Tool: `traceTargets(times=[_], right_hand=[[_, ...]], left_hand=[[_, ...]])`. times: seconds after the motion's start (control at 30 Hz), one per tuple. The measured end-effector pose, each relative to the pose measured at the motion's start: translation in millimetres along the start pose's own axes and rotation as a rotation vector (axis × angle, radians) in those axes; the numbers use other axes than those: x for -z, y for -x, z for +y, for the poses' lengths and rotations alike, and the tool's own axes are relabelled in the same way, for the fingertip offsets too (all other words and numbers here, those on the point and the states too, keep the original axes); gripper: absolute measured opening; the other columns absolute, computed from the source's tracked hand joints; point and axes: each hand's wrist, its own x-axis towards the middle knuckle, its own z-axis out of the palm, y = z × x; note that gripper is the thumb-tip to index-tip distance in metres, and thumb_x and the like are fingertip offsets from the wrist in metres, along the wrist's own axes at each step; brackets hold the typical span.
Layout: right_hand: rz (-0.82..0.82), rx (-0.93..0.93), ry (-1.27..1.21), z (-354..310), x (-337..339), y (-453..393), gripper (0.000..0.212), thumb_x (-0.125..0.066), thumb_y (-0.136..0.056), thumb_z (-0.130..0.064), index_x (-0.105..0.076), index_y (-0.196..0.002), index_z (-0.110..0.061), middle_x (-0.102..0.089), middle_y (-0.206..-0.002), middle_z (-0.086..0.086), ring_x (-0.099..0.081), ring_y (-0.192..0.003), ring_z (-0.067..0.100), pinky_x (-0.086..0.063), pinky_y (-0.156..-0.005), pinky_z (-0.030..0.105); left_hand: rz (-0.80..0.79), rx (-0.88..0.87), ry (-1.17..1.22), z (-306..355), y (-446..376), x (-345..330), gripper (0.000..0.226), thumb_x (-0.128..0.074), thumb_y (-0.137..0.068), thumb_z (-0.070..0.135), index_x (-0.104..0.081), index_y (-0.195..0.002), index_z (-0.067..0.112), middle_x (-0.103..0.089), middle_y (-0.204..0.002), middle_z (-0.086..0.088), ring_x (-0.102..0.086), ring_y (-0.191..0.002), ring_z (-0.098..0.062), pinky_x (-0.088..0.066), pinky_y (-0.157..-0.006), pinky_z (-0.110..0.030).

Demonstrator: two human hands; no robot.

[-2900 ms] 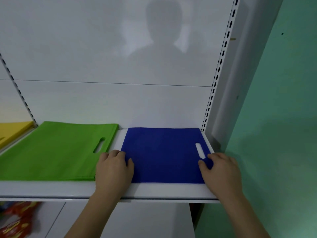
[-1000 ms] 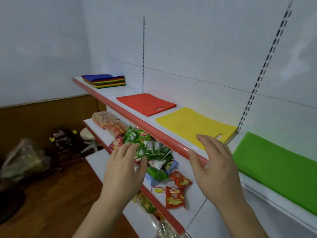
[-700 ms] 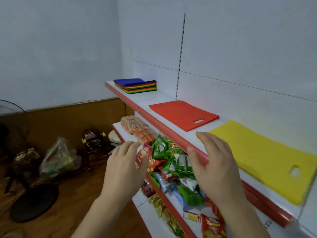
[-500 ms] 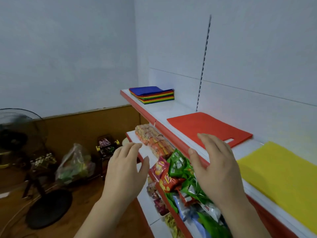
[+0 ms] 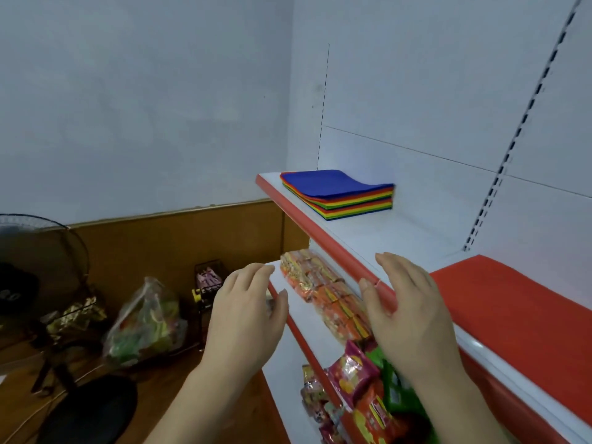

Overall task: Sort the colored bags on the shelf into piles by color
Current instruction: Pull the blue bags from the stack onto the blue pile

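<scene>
A stack of mixed colored bags (image 5: 341, 195) with a blue one on top lies at the far left end of the white shelf (image 5: 381, 238) with a red front edge. A red bag (image 5: 519, 312) lies flat on the same shelf at the right. My left hand (image 5: 246, 318) and my right hand (image 5: 407, 309) hover in front of the shelf, fingers straight and spread, holding nothing. Both are well short of the stack.
A lower shelf (image 5: 307, 318) carries orange snack packets (image 5: 323, 290) and mixed bright packets (image 5: 362, 392). On the wooden floor at the left stand a fan (image 5: 41, 283), a plastic bag of goods (image 5: 144, 325) and a small wire basket (image 5: 208, 280).
The view has swung left from the blue and green bags past the yellow one to the shelf's left end. My hands left the blue bag and now hover empty, with the mixed stack nearer.
</scene>
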Motion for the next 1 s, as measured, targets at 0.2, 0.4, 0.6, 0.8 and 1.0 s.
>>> traceTargets(times=[0.2, 0.4, 0.6, 0.8, 1.0], right_hand=[[0.032, -0.102, 0.06, -16.4, -71.3, -68.5, 0.048, -0.052, -0.094, -0.043, -0.053, -0.136, -0.018, -0.053, -0.137, -0.002, -0.042, -0.13, 0.014, -0.032, -0.104, 0.026], [0.134, -0.178, 0.13, -3.3, -137.5, -137.7, 0.052, -0.046, -0.091, -0.046, -0.056, -0.133, -0.017, -0.055, -0.135, 0.0, -0.045, -0.127, 0.018, -0.037, -0.103, 0.03], [0.198, -0.255, 0.168, 25.4, -194.8, -220.6, 0.047, -0.05, -0.095, -0.043, -0.055, -0.135, -0.018, -0.054, -0.137, 0.0, -0.044, -0.13, 0.018, -0.038, -0.103, 0.033], [0.252, -0.251, 0.288, 46.1, -224.1, -290.3, 0.045, -0.057, -0.092, -0.036, -0.062, -0.126, -0.008, -0.061, -0.127, 0.006, -0.052, -0.121, 0.024, -0.042, -0.103, 0.034], [0.184, -0.46, 0.507, 42.4, -236.7, -328.1, 0.048, -0.059, -0.09, -0.041, -0.06, -0.129, -0.013, -0.059, -0.129, 0.003, -0.046, -0.123, 0.02, -0.04, -0.103, 0.034]], left_hand=[[-0.024, -0.082, 0.025, -59.5, -107.3, -28.7, 0.047, -0.052, -0.094, 0.045, -0.052, -0.136, 0.026, -0.052, -0.138, 0.009, -0.043, -0.131, -0.014, -0.035, -0.109, -0.031], [-0.047, -0.181, 0.036, -93.6, -208.6, -81.9, 0.046, -0.054, -0.093, 0.045, -0.053, -0.135, 0.025, -0.054, -0.137, 0.007, -0.045, -0.131, -0.015, -0.037, -0.107, -0.032], [-0.071, -0.284, 0.061, -107.1, -320.1, -134.2, 0.048, -0.05, -0.094, 0.047, -0.05, -0.137, 0.026, -0.051, -0.139, 0.009, -0.041, -0.133, -0.013, -0.034, -0.109, -0.031], [-0.047, -0.392, 0.075, -118.7, -428.4, -179.5, 0.045, -0.059, -0.092, 0.038, -0.058, -0.131, 0.015, -0.06, -0.129, -0.002, -0.051, -0.123, -0.023, -0.042, -0.102, -0.039], [-0.096, -0.513, 0.176, -122.6, -519.6, -242.8, 0.044, -0.052, -0.093, 0.04, -0.059, -0.127, 0.014, -0.062, -0.122, -0.005, -0.053, -0.114, -0.029, -0.045, -0.096, -0.043]])
